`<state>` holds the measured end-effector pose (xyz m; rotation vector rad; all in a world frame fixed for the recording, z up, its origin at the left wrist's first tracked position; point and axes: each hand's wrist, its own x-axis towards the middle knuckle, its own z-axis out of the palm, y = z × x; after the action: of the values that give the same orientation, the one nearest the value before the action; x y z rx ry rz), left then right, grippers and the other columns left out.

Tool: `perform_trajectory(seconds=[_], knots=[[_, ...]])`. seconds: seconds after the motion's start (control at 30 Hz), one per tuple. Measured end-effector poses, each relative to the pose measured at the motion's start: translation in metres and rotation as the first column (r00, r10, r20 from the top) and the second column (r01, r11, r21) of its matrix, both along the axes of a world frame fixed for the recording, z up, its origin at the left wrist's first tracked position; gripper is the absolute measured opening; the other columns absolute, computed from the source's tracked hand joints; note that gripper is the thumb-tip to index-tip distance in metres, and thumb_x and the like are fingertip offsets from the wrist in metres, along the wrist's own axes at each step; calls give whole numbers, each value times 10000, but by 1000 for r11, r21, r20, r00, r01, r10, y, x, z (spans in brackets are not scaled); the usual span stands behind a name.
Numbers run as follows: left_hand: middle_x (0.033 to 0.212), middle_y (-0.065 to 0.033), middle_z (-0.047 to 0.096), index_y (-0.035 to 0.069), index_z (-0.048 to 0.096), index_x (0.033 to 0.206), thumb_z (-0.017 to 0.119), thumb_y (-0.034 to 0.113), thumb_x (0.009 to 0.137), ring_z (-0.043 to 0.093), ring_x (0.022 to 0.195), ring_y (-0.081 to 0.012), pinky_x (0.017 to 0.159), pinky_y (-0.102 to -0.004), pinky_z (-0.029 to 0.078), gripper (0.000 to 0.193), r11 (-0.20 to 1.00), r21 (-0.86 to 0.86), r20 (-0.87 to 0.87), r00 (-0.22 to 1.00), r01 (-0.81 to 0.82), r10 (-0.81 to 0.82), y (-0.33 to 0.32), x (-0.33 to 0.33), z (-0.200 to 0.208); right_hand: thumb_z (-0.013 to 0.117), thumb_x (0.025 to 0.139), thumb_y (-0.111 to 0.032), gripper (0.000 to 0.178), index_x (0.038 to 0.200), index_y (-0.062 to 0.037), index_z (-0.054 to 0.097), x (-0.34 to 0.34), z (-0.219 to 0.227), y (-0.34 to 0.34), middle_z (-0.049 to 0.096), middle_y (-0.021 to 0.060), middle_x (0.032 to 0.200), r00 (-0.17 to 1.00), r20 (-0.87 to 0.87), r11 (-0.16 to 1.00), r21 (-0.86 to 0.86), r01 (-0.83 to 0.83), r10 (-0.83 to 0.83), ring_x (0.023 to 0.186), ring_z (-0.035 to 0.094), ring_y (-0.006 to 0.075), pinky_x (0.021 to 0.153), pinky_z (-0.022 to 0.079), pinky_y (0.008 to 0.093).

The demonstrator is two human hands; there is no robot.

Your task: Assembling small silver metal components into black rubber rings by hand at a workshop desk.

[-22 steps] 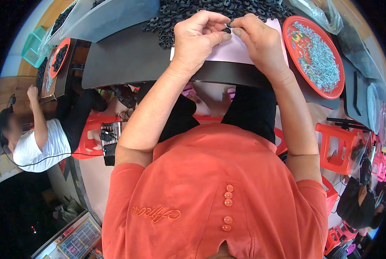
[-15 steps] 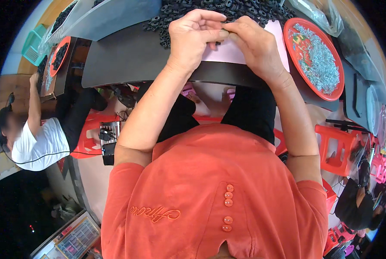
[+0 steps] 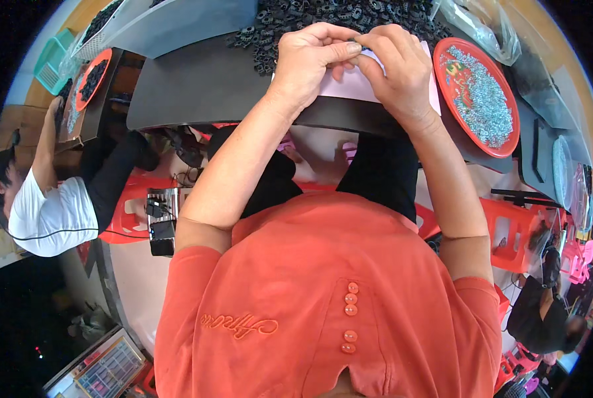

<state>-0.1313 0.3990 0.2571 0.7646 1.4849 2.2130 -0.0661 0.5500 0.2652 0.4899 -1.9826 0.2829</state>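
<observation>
Both hands are up at the far edge of the dark grey tabletop (image 3: 197,89), pressed together right over a pale pink sheet of paper (image 3: 349,89) that lies on it. The left hand (image 3: 310,56) has its fingers curled in, thumb and forefinger pinched on a tiny dark part (image 3: 355,46), and the right hand (image 3: 399,66) meets it fingertip to fingertip, also pinched on that same little piece. It's too small and too covered by fingers to say what it really is, but it looks like the stuff in the big heap of small black plastic ring-shaped parts (image 3: 323,16) piled just behind the hands. Off to the right, near the right wrist, sits a round red plastic tray (image 3: 452,60) full of small silvery metal bits, and beyond that a crumpled clear plastic bag (image 3: 475,23). The person is in an orange shirt with a row of buttons, seated on a red plastic stool (image 3: 509,229). Over on the left, another person in a white shirt (image 3: 44,212) is reaching up to a second table with their own round red tray of black parts (image 3: 91,76), well apart from all this.
</observation>
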Motion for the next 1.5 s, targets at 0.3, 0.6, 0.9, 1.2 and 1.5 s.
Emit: perform_trajectory(seconds=[0.3,0.6,0.9,1.2,1.5], knots=[[764,-97,663,-61,669,937,706,22,810,600,600,-109,494,-201,438,156,997,25,59,996,-71,70,-15,-7,11,708,750,-84,161,903,-48,670,5,15,9,616,80,842,991,127,998,-41,39,-33,794,613,254,690,476,352],[776,-96,662,-49,653,918,707,17,812,610,613,-129,481,-205,433,137,990,1,33,990,-138,138,-28,-2,-3,643,759,-130,130,874,-144,701,-9,10,19,603,35,826,905,364,931,356,85,-222,839,606,243,734,469,381],[748,-86,659,-36,656,907,716,31,807,591,594,-110,473,-197,417,135,987,-53,-23,988,-152,151,-29,-2,-2,633,766,-150,97,846,-106,664,-24,-10,20,587,47,821,860,412,879,470,83,-301,872,590,250,741,439,380],[793,-135,658,-60,627,902,653,47,863,614,654,-168,570,-246,479,117,919,214,-23,939,-332,344,-15,-8,18,621,835,-73,134,929,8,672,2,22,-40,645,20,776,683,264,456,-882,-114,681,728,569,65,675,471,238],[823,-155,639,-49,588,941,637,76,886,650,713,-240,651,-328,548,145,933,206,223,943,-295,249,2,-23,13,611,887,-50,101,968,3,642,-10,-20,-68,616,-8,813,716,339,492,-870,-9,611,760,527,40,656,432,206]])
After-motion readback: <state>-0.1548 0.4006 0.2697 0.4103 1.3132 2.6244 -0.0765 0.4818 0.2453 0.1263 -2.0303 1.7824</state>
